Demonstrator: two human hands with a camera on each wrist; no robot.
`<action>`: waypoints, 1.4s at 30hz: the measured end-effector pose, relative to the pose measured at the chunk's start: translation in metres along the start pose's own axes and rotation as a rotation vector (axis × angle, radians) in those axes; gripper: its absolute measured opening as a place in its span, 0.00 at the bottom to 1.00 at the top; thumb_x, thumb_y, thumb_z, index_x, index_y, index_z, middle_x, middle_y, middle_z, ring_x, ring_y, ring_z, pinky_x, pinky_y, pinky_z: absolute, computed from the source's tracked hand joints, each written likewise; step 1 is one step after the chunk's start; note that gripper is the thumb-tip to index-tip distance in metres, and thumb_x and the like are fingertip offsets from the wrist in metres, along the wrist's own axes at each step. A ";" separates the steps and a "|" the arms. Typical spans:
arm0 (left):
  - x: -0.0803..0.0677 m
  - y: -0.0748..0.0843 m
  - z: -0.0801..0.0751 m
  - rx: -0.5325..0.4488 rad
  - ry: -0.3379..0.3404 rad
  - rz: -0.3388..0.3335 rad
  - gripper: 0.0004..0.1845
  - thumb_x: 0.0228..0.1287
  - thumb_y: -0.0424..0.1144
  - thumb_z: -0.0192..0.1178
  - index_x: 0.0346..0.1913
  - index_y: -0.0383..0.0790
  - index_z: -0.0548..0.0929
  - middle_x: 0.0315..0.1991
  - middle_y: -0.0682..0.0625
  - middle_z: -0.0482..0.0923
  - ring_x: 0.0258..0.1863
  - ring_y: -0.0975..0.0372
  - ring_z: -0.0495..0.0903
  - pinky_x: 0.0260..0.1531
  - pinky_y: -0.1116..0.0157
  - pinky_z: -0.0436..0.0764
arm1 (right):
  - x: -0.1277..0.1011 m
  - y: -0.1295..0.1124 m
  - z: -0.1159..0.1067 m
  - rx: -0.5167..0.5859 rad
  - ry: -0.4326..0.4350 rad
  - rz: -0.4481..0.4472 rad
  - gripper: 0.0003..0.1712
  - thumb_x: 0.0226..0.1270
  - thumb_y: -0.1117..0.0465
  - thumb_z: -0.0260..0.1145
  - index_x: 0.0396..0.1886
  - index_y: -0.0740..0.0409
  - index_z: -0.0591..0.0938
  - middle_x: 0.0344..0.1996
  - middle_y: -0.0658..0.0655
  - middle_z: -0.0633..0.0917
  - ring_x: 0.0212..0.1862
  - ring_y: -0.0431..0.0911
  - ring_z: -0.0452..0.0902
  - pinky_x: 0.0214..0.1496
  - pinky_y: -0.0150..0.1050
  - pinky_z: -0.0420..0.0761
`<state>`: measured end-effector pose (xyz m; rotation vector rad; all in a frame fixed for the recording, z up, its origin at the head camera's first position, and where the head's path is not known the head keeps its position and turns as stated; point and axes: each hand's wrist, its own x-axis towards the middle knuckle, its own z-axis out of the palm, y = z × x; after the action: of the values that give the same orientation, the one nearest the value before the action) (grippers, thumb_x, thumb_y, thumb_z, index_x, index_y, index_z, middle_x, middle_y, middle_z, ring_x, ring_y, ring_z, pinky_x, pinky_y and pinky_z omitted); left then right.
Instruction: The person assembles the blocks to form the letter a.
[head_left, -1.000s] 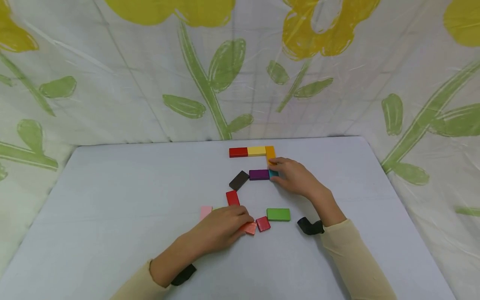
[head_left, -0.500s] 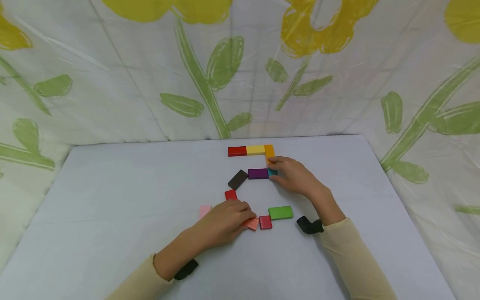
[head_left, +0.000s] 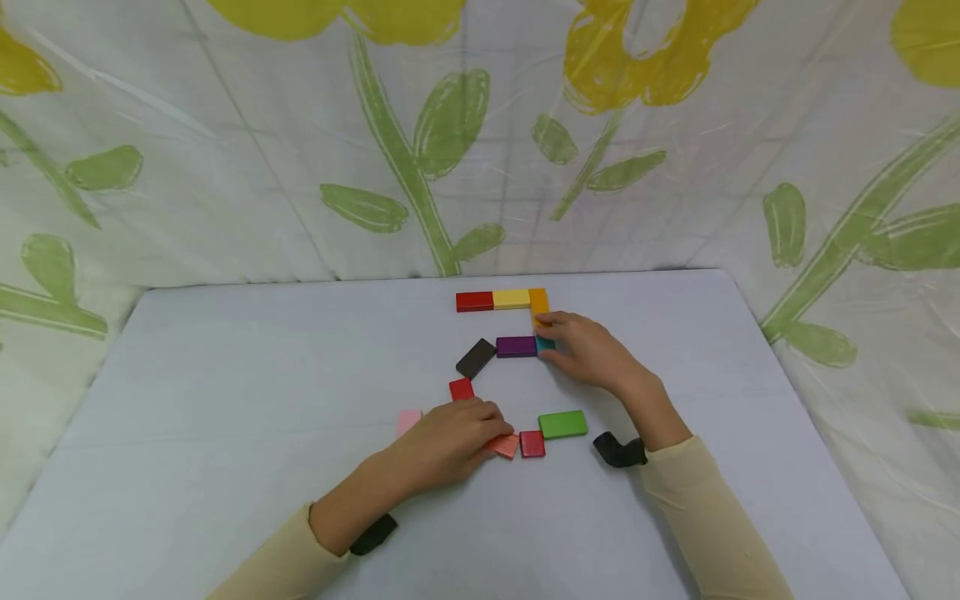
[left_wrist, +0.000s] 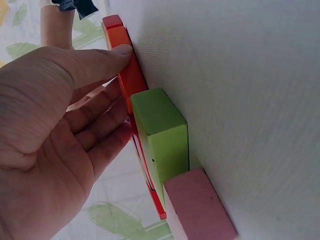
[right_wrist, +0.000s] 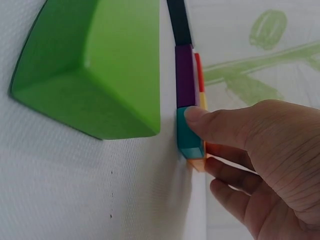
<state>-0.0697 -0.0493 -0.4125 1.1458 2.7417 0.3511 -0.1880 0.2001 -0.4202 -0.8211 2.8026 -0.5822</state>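
Shifted toward the surface's (head_left: 262,375) right edge: green block (head_left: 562,425), red square block (head_left: 532,444). Half-closed left hand (head_left: 442,446) pinched coral block (head_left: 507,447); right hand (head_left: 588,354), likewise, teal block (right_wrist: 188,137). Pieces seemed light, stiff; best gripped by sides.

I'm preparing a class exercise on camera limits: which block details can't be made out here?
Head view: yellow-green block, hidden by the left grip.
Head view: part of the teal block, covered by the right grip.
Left wrist view: pink block, cut off by the bottom edge.
Right wrist view: bright green block, cut off by the top edge.
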 end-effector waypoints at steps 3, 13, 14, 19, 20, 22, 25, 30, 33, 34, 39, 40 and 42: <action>0.000 0.000 0.000 -0.007 0.002 -0.003 0.15 0.68 0.44 0.65 0.56 0.50 0.84 0.48 0.56 0.83 0.51 0.65 0.81 0.53 0.68 0.84 | -0.001 -0.001 -0.001 0.003 0.001 0.002 0.28 0.69 0.55 0.69 0.66 0.57 0.79 0.71 0.57 0.75 0.74 0.58 0.68 0.75 0.57 0.69; 0.000 0.001 -0.002 -0.033 0.003 -0.013 0.15 0.68 0.43 0.65 0.56 0.49 0.85 0.47 0.56 0.83 0.49 0.65 0.82 0.51 0.68 0.84 | 0.000 -0.001 -0.001 0.029 -0.002 0.012 0.28 0.69 0.55 0.69 0.66 0.57 0.79 0.71 0.56 0.75 0.75 0.56 0.68 0.76 0.56 0.69; 0.000 0.001 -0.002 -0.034 0.002 -0.015 0.15 0.68 0.43 0.65 0.56 0.49 0.85 0.47 0.56 0.83 0.49 0.65 0.82 0.51 0.68 0.84 | 0.000 -0.001 -0.001 0.029 -0.002 0.011 0.28 0.69 0.54 0.69 0.67 0.57 0.79 0.71 0.56 0.75 0.75 0.56 0.68 0.76 0.56 0.69; 0.000 0.001 -0.001 -0.038 0.001 -0.016 0.15 0.68 0.43 0.65 0.56 0.49 0.85 0.47 0.56 0.83 0.49 0.65 0.81 0.51 0.68 0.84 | 0.001 -0.001 0.000 0.028 -0.008 0.015 0.28 0.70 0.54 0.69 0.67 0.56 0.79 0.71 0.56 0.75 0.75 0.56 0.67 0.76 0.56 0.69; 0.000 0.001 -0.001 -0.039 0.001 -0.016 0.15 0.68 0.43 0.65 0.56 0.49 0.85 0.47 0.56 0.83 0.49 0.65 0.81 0.51 0.68 0.84 | 0.001 -0.001 0.000 0.027 -0.008 0.017 0.28 0.70 0.54 0.69 0.66 0.56 0.79 0.71 0.56 0.75 0.75 0.56 0.67 0.76 0.56 0.69; -0.001 0.001 -0.001 -0.039 0.001 -0.018 0.15 0.68 0.43 0.65 0.56 0.49 0.85 0.47 0.56 0.83 0.49 0.65 0.81 0.51 0.68 0.84 | 0.001 -0.001 0.000 0.027 -0.009 0.018 0.28 0.70 0.54 0.69 0.66 0.56 0.79 0.71 0.56 0.75 0.75 0.56 0.67 0.76 0.56 0.69; -0.001 0.001 -0.002 -0.044 -0.003 -0.025 0.15 0.68 0.43 0.65 0.56 0.49 0.85 0.48 0.56 0.83 0.50 0.65 0.81 0.51 0.68 0.85 | 0.001 -0.002 -0.001 0.028 -0.008 0.018 0.28 0.69 0.54 0.69 0.66 0.56 0.79 0.71 0.56 0.75 0.75 0.56 0.67 0.76 0.56 0.69; -0.002 0.002 -0.002 -0.051 -0.010 -0.039 0.17 0.68 0.44 0.65 0.58 0.48 0.84 0.50 0.56 0.83 0.52 0.64 0.81 0.52 0.67 0.85 | 0.000 -0.002 -0.001 0.021 -0.005 0.013 0.28 0.69 0.55 0.69 0.66 0.56 0.79 0.71 0.56 0.75 0.75 0.57 0.67 0.76 0.56 0.69; -0.003 0.003 -0.002 -0.050 -0.009 -0.052 0.18 0.68 0.44 0.65 0.59 0.48 0.83 0.52 0.55 0.82 0.54 0.64 0.81 0.54 0.65 0.85 | -0.001 -0.001 -0.001 0.018 -0.001 0.009 0.28 0.69 0.56 0.69 0.66 0.57 0.79 0.71 0.57 0.76 0.74 0.57 0.68 0.75 0.56 0.70; -0.004 0.003 -0.002 -0.050 -0.004 -0.056 0.19 0.67 0.44 0.65 0.59 0.48 0.83 0.52 0.55 0.82 0.55 0.64 0.81 0.54 0.65 0.85 | -0.001 -0.002 -0.002 0.019 0.001 0.005 0.28 0.69 0.56 0.70 0.66 0.57 0.79 0.71 0.57 0.76 0.74 0.57 0.68 0.75 0.57 0.70; -0.009 0.002 -0.005 -0.055 0.043 -0.084 0.20 0.65 0.44 0.67 0.60 0.48 0.83 0.54 0.56 0.82 0.56 0.64 0.80 0.57 0.64 0.83 | -0.001 -0.002 -0.002 0.020 0.002 0.002 0.28 0.69 0.55 0.70 0.66 0.57 0.79 0.71 0.56 0.76 0.74 0.57 0.68 0.75 0.56 0.70; -0.010 0.000 -0.006 -0.055 0.055 -0.089 0.20 0.65 0.44 0.67 0.60 0.48 0.83 0.54 0.56 0.82 0.57 0.64 0.80 0.59 0.64 0.83 | -0.001 -0.002 -0.002 0.019 0.002 0.002 0.28 0.68 0.55 0.70 0.66 0.57 0.79 0.71 0.56 0.76 0.74 0.57 0.68 0.75 0.56 0.70; -0.013 -0.002 -0.007 -0.057 0.072 -0.102 0.21 0.64 0.45 0.68 0.60 0.49 0.83 0.54 0.56 0.82 0.57 0.64 0.80 0.60 0.63 0.82 | -0.002 -0.002 -0.002 0.016 0.002 0.002 0.28 0.68 0.55 0.70 0.66 0.57 0.79 0.71 0.57 0.76 0.74 0.57 0.68 0.75 0.56 0.70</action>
<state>-0.0634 -0.0611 -0.4052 0.9931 2.8186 0.4628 -0.1863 0.2000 -0.4172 -0.8151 2.7961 -0.6044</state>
